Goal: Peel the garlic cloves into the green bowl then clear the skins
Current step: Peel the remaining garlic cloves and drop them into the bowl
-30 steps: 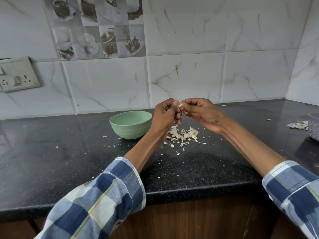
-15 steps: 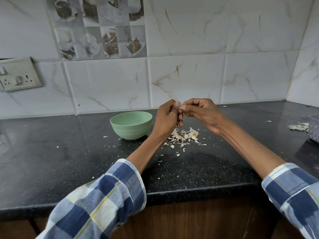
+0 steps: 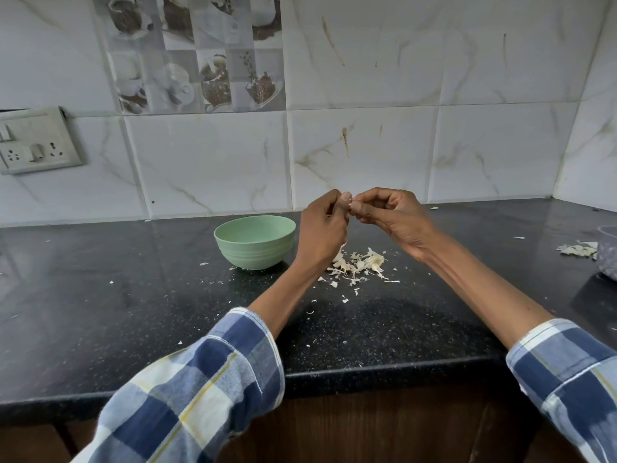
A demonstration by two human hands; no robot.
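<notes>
Left hand [image 3: 322,225] and right hand [image 3: 389,213] meet fingertip to fingertip above the black speckled stone counter [image 3: 100,295], both pinching a small pale garlic clove [image 3: 350,204]; only a sliver shows, so how much skin remains cannot be told. Pale green ribbed bowl [image 3: 255,242] sits just left of the left hand; contents hidden. Heap of papery white garlic skins [image 3: 360,264] lies below the hands, right of the bowl.

Risks, judged: the clove is small and could slip from the pinch onto the counter; loose flakes may drift into the bowl, which stands close to the heap.
</notes>
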